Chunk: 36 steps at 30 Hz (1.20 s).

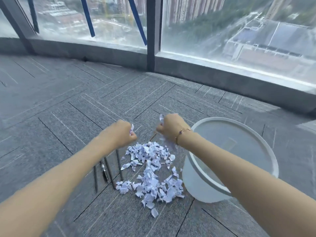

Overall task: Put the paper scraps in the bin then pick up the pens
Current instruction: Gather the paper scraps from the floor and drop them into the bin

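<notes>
A pile of white and lilac paper scraps (152, 170) lies on the grey carpet in front of me. My left hand (122, 134) is a fist above the pile's far left edge, with scraps showing between its fingers. My right hand (171, 129), a thin bracelet on its wrist, is also closed on scraps, some trailing below it. Both fists hover above the floor. Several dark pens (109, 170) lie side by side just left of the pile, partly under my left forearm. A white round bin (263, 146) stands right of the pile, under my right forearm.
Grey carpet tiles (68, 103) stretch all around. A low ledge (222, 82) and tall windows with a dark vertical frame post (153, 35) run along the far side, beyond the bin.
</notes>
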Motion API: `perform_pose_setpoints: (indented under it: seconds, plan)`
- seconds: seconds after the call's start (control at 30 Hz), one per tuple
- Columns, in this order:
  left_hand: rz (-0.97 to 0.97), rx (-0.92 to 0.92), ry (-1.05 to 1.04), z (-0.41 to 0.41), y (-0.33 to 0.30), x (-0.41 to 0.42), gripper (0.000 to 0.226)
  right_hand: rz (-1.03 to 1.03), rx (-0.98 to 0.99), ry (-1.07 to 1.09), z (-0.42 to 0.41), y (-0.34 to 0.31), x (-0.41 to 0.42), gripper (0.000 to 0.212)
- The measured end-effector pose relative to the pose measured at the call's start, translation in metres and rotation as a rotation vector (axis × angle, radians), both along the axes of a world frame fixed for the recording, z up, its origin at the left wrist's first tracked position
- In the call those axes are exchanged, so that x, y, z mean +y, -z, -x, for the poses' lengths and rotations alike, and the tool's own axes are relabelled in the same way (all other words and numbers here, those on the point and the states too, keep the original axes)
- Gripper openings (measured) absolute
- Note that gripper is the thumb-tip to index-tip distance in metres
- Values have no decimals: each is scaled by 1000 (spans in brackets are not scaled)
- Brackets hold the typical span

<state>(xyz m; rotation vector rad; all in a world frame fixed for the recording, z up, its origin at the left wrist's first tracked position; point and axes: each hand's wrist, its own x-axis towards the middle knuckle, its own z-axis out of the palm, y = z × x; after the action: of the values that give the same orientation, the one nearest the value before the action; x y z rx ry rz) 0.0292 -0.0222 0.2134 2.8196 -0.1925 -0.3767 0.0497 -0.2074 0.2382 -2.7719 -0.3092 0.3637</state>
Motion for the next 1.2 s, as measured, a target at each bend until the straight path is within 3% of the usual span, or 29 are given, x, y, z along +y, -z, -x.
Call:
perform_pose_setpoints:
  seconds: [0.27,0.43,0.63,0.73,0.8,0.9,0.97,1.07,1.2]
  plan:
    - [-52,-97,191,-11,-62,-105,29,172,-119,143,14,-34,-102,41]
    - [-1,-44,301,-6,-60,-173,34,144,-42,315,33,-16,-170,38]
    - [81,10,436,3,-35,-248,26,48,165,289,51,21,-201,45]
    - [-58,108,431,2,-11,-258,27,-17,219,321,58,32,-207,43]
    - [-147,134,457,-1,3,-256,29,-40,240,343,60,37,-210,28]
    - [-150,133,459,-6,22,-249,26,-7,238,340,60,40,-215,46]
    - [-140,95,456,-6,27,-249,24,-1,226,335,60,39,-216,48]
    - [-273,-10,465,-5,32,-252,44,35,225,344,57,36,-218,38]
    - [-249,-110,478,-8,32,-255,24,115,162,356,47,46,-228,21]
